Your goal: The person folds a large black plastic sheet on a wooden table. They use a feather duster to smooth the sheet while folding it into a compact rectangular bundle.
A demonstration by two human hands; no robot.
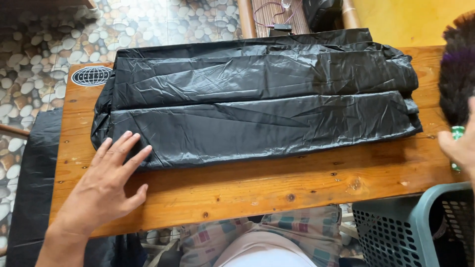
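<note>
A folded stack of black plastic sheets (257, 94) lies across a wooden table (277, 183). My left hand (111, 180) rests flat, fingers spread, with its fingertips on the stack's near left corner. At the right edge of the view my right hand (460, 143) grips a green handle of a dark feather duster (457, 74), whose bristles hang over the table's right end.
A teal plastic basket (410, 222) stands at the lower right beside the table. More black plastic (32, 188) hangs off the table's left side. A round globe sticker (91, 75) marks the far left corner. Pebble-pattern floor lies beyond. My lap in checked cloth shows below the table.
</note>
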